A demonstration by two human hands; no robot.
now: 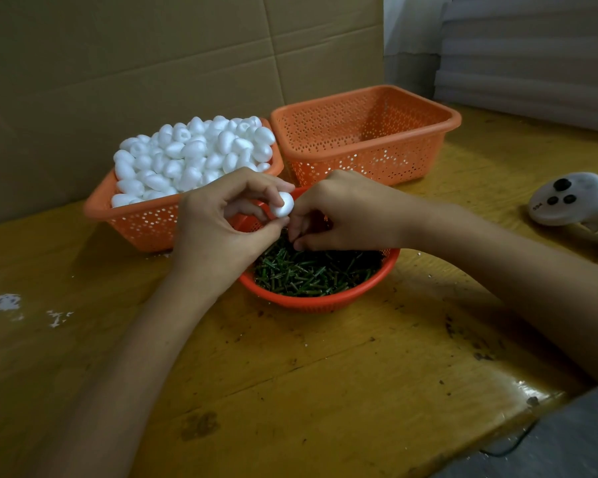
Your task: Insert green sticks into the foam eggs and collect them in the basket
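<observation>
Egg point(283, 204) sat pinched by left hand point(221, 219) just above stick bowl point(301, 305), likely to shorten reach; right hand point(339, 212) curled into green sticks point(311, 270), hold unclear; basket point(366, 132) stood empty near desk point(325, 374) far edge.

I pinch 1 white foam egg point(283, 205) in my left hand point(221, 222), just above the far rim of the round red basket point(325, 303). That basket holds a loose heap of short green sticks point(311, 274). Behind it to the left, a pile of foam eggs point(194, 157) rises over the rim of an orange rectangular basket point(142, 222). Behind it to the right stands a 2nd orange perforated basket point(366, 132), upright.
</observation>
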